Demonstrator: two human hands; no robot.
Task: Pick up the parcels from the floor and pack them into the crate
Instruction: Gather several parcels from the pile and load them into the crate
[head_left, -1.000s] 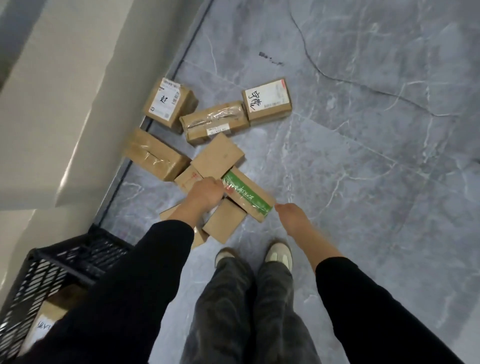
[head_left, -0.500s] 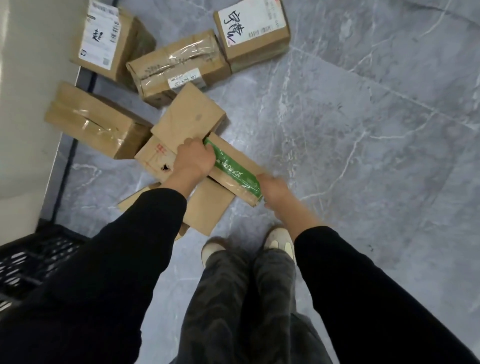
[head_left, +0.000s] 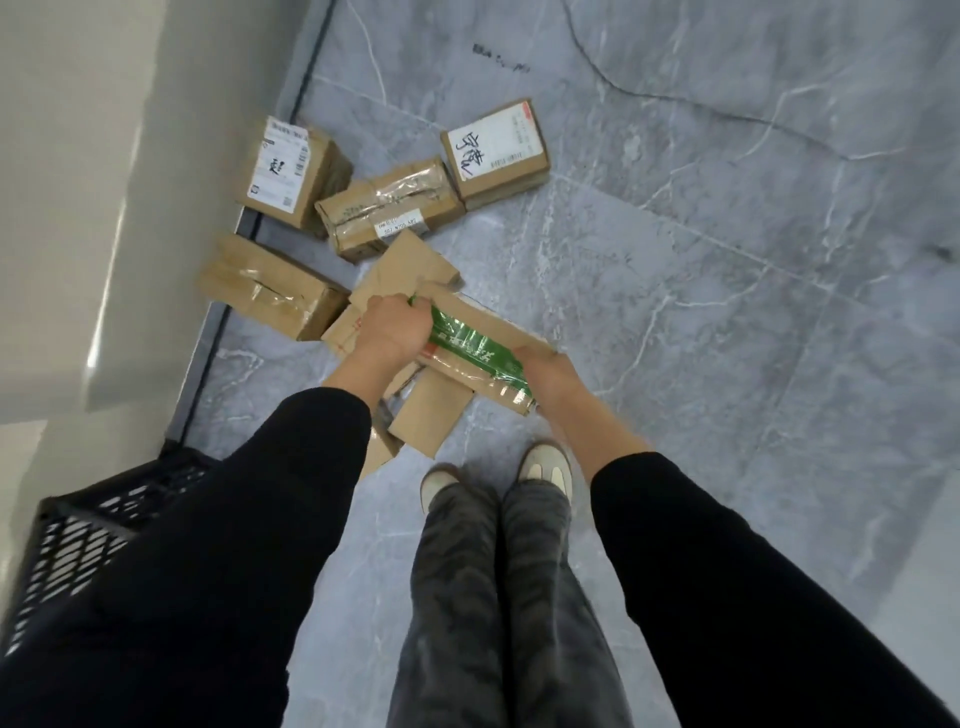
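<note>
A flat cardboard parcel with green tape (head_left: 480, 345) is held at both ends, lifted a little above the pile. My left hand (head_left: 389, 332) grips its far left end and my right hand (head_left: 545, 376) grips its near right end. Under and around it lie several brown parcels: a plain flat one (head_left: 402, 267), a small one (head_left: 431, 415) by my feet, a taped box (head_left: 270, 291) by the wall, a taped one with a small label (head_left: 389, 205), and two boxes with white labels (head_left: 288, 169) (head_left: 493, 145). The black mesh crate (head_left: 78, 540) stands at lower left, partly hidden by my left sleeve.
A white wall (head_left: 104, 182) with a dark baseboard runs along the left, close to the parcels and crate. My two shoes (head_left: 488, 475) stand just behind the pile. Grey marble floor (head_left: 727, 312) stretches to the right.
My right hand reached the green-taped parcel's near end and closed on it. Both hands now hold it and it has tilted up off the pile. The camera has pulled back up.
</note>
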